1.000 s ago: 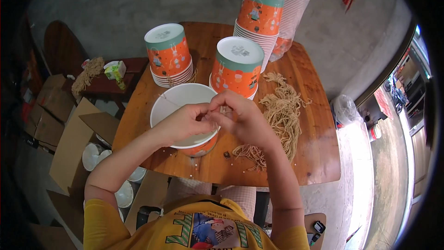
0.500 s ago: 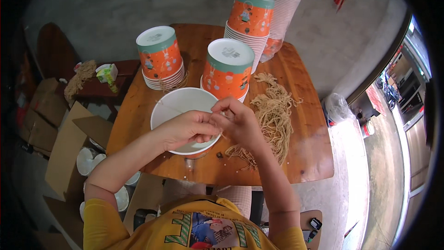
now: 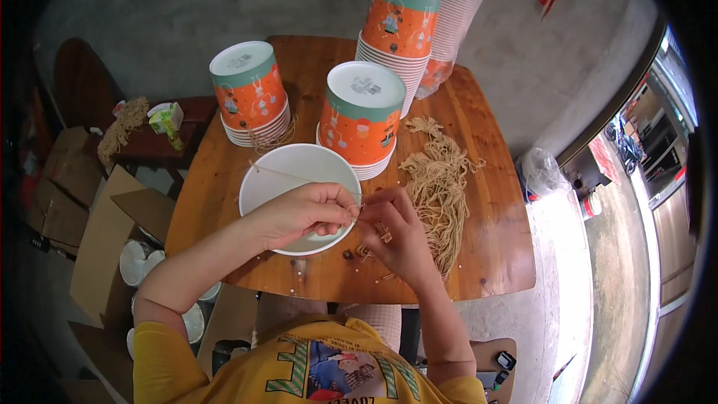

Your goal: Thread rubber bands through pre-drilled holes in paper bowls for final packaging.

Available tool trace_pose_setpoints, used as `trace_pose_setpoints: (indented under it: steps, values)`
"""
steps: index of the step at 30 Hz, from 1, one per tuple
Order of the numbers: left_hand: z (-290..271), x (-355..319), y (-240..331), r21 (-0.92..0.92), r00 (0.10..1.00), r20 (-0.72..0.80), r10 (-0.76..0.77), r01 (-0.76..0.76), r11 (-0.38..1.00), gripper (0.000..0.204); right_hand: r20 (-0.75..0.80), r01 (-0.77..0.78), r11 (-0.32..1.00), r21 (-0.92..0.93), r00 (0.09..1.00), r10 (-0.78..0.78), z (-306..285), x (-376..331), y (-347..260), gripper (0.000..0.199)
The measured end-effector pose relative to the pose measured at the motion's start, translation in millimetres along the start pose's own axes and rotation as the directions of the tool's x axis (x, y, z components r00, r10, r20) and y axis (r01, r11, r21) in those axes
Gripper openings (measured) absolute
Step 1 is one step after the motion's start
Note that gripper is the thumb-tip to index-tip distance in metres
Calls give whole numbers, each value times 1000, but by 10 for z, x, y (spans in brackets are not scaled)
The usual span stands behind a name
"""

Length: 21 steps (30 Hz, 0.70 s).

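Over a white-lined paper bucket (image 3: 263, 193), my left hand (image 3: 314, 215) pinches a thin tan string (image 3: 288, 173). The string slants across the bucket's mouth from its far left rim to my fingers. My right hand (image 3: 396, 232) is beside it at the bucket's right rim, fingertips closed at the string's end close to my left fingers. The exact grip there is too small to make out. Right of my right hand lies a loose pile of tan strings (image 3: 437, 187) on the wooden table.
Upturned orange-and-green bucket stacks stand beyond: one left (image 3: 250, 97), one middle (image 3: 359, 123), a taller one (image 3: 400, 22) behind. A plastic-wrapped stack (image 3: 452, 7) is at the back. A cardboard box (image 3: 105, 247) holding white buckets sits left of the table (image 3: 493, 247).
My right hand has moved slightly down and right, its fingers now lower beside my left fingertips. My left hand stays nearly in place. The view has shifted a little.
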<state>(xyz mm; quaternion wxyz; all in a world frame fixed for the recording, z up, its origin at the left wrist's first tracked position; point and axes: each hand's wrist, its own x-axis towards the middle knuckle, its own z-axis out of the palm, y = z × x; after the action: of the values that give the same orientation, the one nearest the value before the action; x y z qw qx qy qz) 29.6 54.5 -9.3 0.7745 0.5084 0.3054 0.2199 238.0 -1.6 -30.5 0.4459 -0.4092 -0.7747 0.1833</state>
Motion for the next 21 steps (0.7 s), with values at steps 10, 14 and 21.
trace_pose_setpoints:
  steps: [10,14,21]
  values:
    - [5,7,17,14,1000,-3,3,-3,1000,9,9,-89,996,14,996,89,39,-39,-60,19]
    - [9,9,21,18,1000,11,-3,3,1000,8,-6,-14,999,-42,1000,14,73,-61,5,17]
    - [42,12,38,-49,999,0,-46,46,998,11,-58,-139,962,234,986,156,132,-81,-89,17]
